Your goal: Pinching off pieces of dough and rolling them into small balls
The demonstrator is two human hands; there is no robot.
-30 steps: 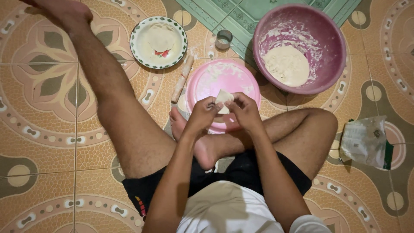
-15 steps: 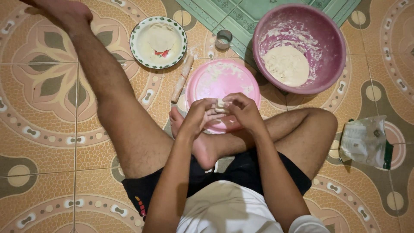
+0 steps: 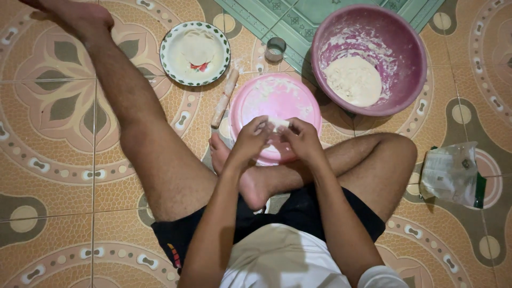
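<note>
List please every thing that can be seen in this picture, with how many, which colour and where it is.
dough piece: one, whitish, pinched between both hands over the pink board
round board: one, pink, floury, on the floor in front of the person
big bowl: one, purple-pink, upper right, a lump of dough inside
dough lump: one, white, in the big bowl
plate: one, white with green rim, upper left, flat dough pieces on it
rolling pin: one, pale wood, left of the board
small ring cutter: one, metal, above the board
plastic bag: one, clear with green, right, on the floor
floor tiles: patterned, orange and brown
left hand: on the dough piece
right hand: on the dough piece
</note>
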